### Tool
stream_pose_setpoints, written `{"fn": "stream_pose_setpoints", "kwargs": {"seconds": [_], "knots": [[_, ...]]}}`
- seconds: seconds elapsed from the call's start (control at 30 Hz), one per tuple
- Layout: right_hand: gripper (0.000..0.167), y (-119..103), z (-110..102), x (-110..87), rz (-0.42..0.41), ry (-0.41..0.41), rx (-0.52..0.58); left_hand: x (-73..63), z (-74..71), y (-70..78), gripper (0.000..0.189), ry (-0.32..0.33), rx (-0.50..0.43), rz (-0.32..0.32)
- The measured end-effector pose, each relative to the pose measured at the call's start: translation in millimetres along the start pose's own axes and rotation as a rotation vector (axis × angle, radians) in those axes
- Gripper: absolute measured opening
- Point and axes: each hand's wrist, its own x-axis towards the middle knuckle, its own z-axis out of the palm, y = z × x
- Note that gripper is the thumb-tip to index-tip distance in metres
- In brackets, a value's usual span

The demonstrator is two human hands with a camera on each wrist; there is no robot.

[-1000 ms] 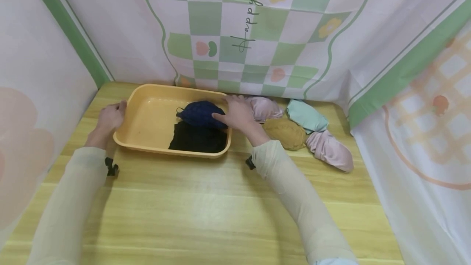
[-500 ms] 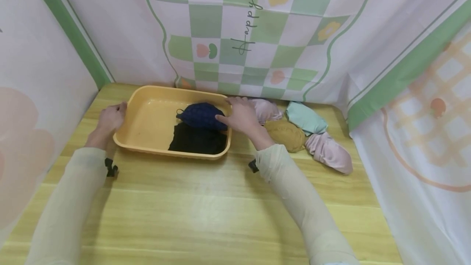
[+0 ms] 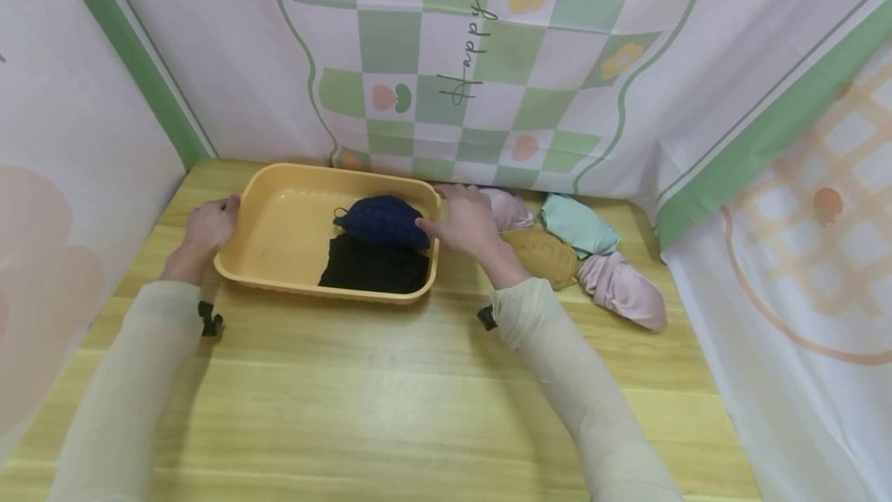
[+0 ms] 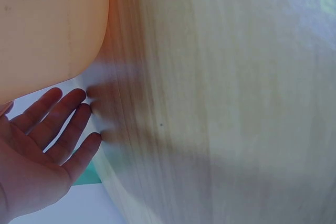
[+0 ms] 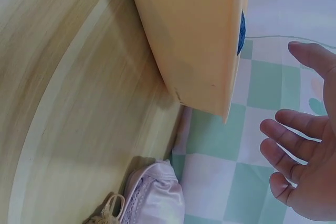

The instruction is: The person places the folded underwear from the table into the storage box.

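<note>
Hands well apart, the yellow tray (image 3: 275,242) between them on the wooden table (image 3: 390,401). Left hand (image 3: 209,227) at the tray's left end, fingers loosely extended beside the corner in the left wrist view; thumb mostly out of sight, so cannot tell whether it touches the wall. Right hand (image 3: 465,223) just beside the opposite end, thumb toward the rim, fingers loose and slightly bent, holding nothing; right wrist view shows a gap between it and the tray.

Inside the tray, at the right hand's end: navy cloth piece (image 3: 385,219) with a small loop, nearest that thumb; black cloth piece (image 3: 372,266) against it, on the person's side. Left hand's end of the tray shows bare floor.

Beyond the right hand, outward: pink bundle (image 3: 512,209) partly behind it, mustard bundle (image 3: 543,256) near the wrist, then mint bundle (image 3: 580,225); second pink bundle (image 3: 623,290) farthest out.
</note>
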Motion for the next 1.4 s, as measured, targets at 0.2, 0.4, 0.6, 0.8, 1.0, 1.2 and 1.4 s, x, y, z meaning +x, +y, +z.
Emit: {"fn": "stream_pose_setpoints", "kwargs": {"seconds": [0.2,0.4,0.6,0.8,1.0,1.2,1.4], "knots": [[0.077,7.2,-0.5,-4.4,0.032,-0.002,0.016,0.3,1.2,0.2,0.082,0.003,-0.001,-0.014],[0.077,16.9,-1.5,-8.1,0.029,0.009,0.008,-0.3,1.4,0.4,0.083,0.003,-0.015,-0.015],[0.079,25.0,-5.0,-13.4,0.004,0.03,-0.008,-0.2,1.5,-0.7,0.083,-0.003,-0.018,-0.016],[0.077,31.1,-8.2,-19.0,0.012,0.051,0.034,0.8,1.1,-1.5,0.083,-0.004,-0.02,-0.016],[0.072,35.8,-8.8,-21.3,0.003,0.089,0.006,1.1,-0.7,-0.2,0.086,-0.019,-0.028,-0.034],[0.069,42.0,-7.5,-24.4,0.014,0.121,0.01,1.2,0.3,0.4,0.085,-0.015,-0.021,-0.02],[0.069,46.6,-10.0,-27.0,0.031,0.099,0.034,1.2,0.7,0.1,0.083,-0.003,-0.013,-0.023]]}}
